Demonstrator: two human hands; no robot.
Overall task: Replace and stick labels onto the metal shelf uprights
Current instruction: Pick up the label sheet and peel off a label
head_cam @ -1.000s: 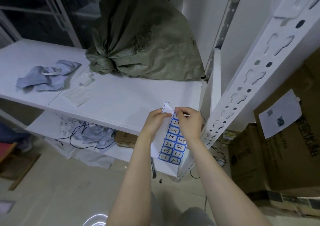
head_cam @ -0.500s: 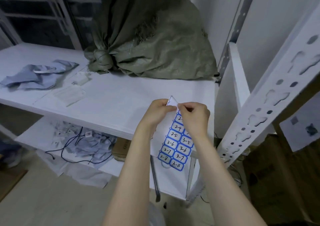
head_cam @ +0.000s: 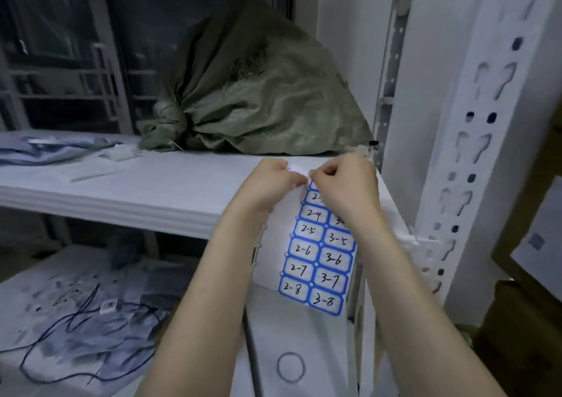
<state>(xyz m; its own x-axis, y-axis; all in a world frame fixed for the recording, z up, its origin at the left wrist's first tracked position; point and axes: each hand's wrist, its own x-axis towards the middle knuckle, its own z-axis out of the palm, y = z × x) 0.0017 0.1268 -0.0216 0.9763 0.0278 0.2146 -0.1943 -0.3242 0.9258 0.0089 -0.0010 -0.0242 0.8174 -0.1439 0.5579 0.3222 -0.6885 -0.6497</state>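
Left hand (head_cam: 270, 180) and right hand (head_cam: 343, 183) pinch label sheet (head_cam: 319, 256) top, apparently peeling; upright (head_cam: 474, 165) beside.

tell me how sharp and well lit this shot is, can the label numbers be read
Head view: dim, bluish light; label sheet sharp enough to read 2-4 to 2-8 and 3-5 to 3-8; left hand and right hand at its top slightly blurred; shelf upright smeared near its top.
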